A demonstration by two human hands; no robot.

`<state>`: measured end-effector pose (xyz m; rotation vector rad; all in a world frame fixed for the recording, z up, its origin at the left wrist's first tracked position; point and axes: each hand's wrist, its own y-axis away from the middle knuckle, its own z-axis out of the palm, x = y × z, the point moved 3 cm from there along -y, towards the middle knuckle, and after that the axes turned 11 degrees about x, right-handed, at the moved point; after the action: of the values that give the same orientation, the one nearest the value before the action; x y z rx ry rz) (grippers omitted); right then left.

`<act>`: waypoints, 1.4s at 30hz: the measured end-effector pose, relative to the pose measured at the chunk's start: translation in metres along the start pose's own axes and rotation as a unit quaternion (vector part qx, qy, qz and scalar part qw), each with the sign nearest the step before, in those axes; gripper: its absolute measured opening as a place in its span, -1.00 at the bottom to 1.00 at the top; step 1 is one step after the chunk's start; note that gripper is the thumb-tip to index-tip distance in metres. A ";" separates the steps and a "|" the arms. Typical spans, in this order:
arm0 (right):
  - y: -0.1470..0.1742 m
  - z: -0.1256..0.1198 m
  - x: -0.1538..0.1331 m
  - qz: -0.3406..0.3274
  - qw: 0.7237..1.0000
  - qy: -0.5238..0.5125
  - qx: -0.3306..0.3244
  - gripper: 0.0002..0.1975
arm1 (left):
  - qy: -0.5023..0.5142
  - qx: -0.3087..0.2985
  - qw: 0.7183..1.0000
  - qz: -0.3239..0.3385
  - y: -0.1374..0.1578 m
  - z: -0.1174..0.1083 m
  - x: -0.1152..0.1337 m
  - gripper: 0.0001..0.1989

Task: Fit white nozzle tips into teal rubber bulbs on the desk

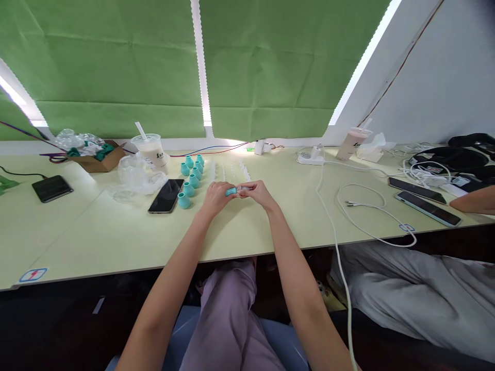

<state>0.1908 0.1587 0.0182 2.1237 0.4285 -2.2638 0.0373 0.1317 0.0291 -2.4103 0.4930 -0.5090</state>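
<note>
Sitting at a long pale yellow-green table point(270, 226), with both hands meeting over the middle of it: the left hand point(215, 198) is curled shut around a small teal rubbery cap-shaped piece point(231, 191), and the right hand point(258, 192) has its fingertips pinched onto a small whitish piece point(242, 189) at the teal piece's right end, so the two bits are touching right between the hands, just above the tabletop. Can't really tell what shape the whitish bit is, it's too small. Just left of the left hand there's a double row of more teal cap-shaped pieces point(191, 174) standing upright on the table, running away toward the window, and behind the hands a few rows of tiny white parts point(228, 171) laid out in lines. A black smartphone point(166, 196) lies flat just beside the teal row, next to some crumpled clear plastic bags point(136, 176) and a clear plastic cup of milk tea with a straw point(151, 150). Further left: a small brown cardboard box point(101, 161) with teal stuff and plastic in it, and a dark phone-like slab point(52, 188). Off to the right, a white charging cable point(363, 216) loops across the table, two more dark phones point(427, 207) lie near another person's forearm point(474, 201), and a second drink cup point(351, 143) stands by the green window blinds point(270, 67).
</note>
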 end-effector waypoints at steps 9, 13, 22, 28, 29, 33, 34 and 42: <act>0.001 0.009 -0.011 -0.077 0.995 -0.015 0.070 -0.38 | 0.155 0.113 0.977 -0.091 -0.001 -0.001 -0.006 -0.53; 0.002 0.011 -0.015 -0.099 0.989 -0.027 0.110 -0.25 | 0.318 0.121 0.929 -0.148 -0.003 0.000 -0.007 -0.56; 0.000 0.045 0.009 -0.145 0.984 -0.005 0.105 -0.58 | 0.449 0.256 0.789 -0.332 0.007 0.025 -0.002 -0.73; 0.000 0.052 0.015 -0.064 0.994 -0.086 0.036 -0.49 | 0.396 0.252 0.829 -0.305 0.008 0.018 0.008 -0.75; 0.001 0.052 0.015 -0.057 0.994 -0.083 0.034 -0.50 | 0.371 0.255 0.842 -0.298 0.008 0.015 0.010 -0.75; 0.005 0.050 0.009 -0.064 0.996 -0.061 0.032 -0.52 | 0.303 0.238 0.881 -0.275 0.010 0.012 0.018 -0.69; 0.005 0.049 0.007 -0.068 0.996 -0.060 0.026 -0.51 | 0.293 0.229 0.888 -0.269 0.011 0.013 0.020 -0.66; -0.007 0.023 0.002 -0.049 0.981 -0.140 0.123 -0.52 | 0.226 0.266 0.913 -0.213 0.009 -0.003 0.023 -0.48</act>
<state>0.1672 0.1608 0.0181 1.8669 0.2600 -2.7482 0.0533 0.1130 0.0305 -1.8532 -0.0127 -1.2334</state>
